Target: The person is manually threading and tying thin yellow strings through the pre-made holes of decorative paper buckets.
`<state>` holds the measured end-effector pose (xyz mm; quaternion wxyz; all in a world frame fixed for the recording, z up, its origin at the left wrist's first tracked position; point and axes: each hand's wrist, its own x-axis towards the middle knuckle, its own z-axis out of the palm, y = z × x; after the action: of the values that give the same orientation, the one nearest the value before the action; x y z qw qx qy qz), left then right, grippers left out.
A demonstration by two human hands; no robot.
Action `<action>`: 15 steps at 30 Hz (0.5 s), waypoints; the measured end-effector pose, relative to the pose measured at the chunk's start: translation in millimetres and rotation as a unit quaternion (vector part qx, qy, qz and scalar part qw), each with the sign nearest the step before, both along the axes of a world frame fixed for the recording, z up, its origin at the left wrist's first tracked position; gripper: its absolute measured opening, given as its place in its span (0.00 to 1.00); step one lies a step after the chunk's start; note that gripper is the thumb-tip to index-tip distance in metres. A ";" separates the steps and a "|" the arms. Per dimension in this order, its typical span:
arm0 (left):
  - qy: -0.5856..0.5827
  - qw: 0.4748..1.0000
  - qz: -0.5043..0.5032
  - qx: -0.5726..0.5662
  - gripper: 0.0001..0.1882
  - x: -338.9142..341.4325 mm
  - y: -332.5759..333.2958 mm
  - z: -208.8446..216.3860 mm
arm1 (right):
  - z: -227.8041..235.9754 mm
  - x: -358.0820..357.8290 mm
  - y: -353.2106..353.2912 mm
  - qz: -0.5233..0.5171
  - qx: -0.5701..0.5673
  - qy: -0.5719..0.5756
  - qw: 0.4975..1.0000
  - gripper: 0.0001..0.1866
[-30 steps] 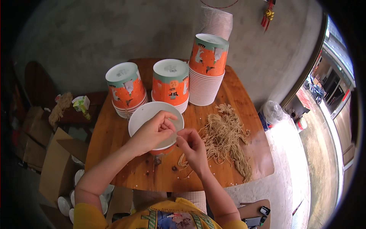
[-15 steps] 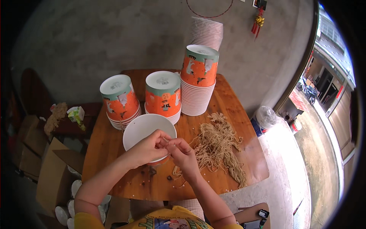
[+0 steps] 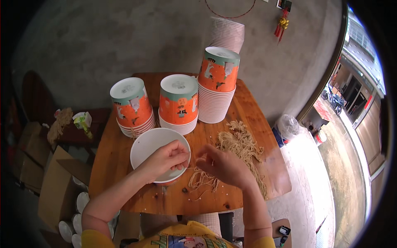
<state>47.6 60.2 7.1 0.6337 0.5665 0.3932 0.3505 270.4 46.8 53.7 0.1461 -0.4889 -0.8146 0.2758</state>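
A white-lined paper bucket (image 3: 145,149) stands mouth up at the near middle of the wooden table (image 3: 155,203). Over its right side, my left hand (image 3: 170,157) is closed in a pinch on a thin string. To the right, outside the rim, my right hand (image 3: 223,166) is curled with its back turned up. A faint strand runs between the two hands, and the right fingertips seem to pinch it, partly hidden. Right beside that hand lies a loose heap of tan string (image 3: 236,142), with stray loops reaching toward the bucket.
Upside-down orange bucket stacks stand behind: left (image 3: 131,108), middle (image 3: 178,105) and a taller right one (image 3: 217,78). A plastic-wrapped stack (image 3: 226,34) is behind. An open carton (image 3: 58,186) with white containers sits at lower left. More string (image 3: 61,124) hangs on a chair.
My right hand has moved right, away from my left hand, and turned its back upward. My left hand stays at the bucket's rim. The view has shifted slightly.
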 end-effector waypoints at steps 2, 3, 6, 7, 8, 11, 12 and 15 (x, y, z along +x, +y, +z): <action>-0.018 1.000 -0.019 -0.010 0.06 4.1 2.0 -0.1 | 5.7 2.2 4.1 0.028 -0.030 0.030 0.999 0.11; -0.015 1.000 -0.020 -0.002 0.06 6.3 4.0 -1.6 | -1.8 0.4 10.0 0.071 -0.088 0.185 0.976 0.10; -0.015 1.000 -0.021 0.002 0.06 9.9 2.0 -4.6 | -7.6 -6.4 18.9 0.089 -0.173 0.357 0.913 0.09; -0.015 1.000 -0.020 0.000 0.07 9.6 1.9 -5.7 | -9.3 -8.4 22.1 0.069 -0.201 0.381 0.900 0.09; -0.015 1.000 -0.019 0.000 0.07 9.1 0.8 -5.6 | -11.9 -8.7 23.9 0.069 -0.201 0.381 0.900 0.09; -0.012 1.000 -0.021 -0.018 0.07 4.6 -1.9 -2.6 | -21.1 -9.6 29.3 0.014 -0.238 0.402 0.884 0.09; -0.002 0.999 -0.035 -0.023 0.07 2.9 -1.0 -1.5 | -27.0 -8.6 30.2 0.006 -0.227 0.412 0.883 0.09; 0.020 0.999 -0.033 -0.031 0.07 2.9 -0.1 -1.1 | -39.7 -9.3 30.2 -0.003 -0.203 0.427 0.881 0.09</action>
<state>50.5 60.0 6.0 0.6543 0.5664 0.3970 0.3058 261.0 77.0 14.1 0.3782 -0.3448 -0.5979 0.6169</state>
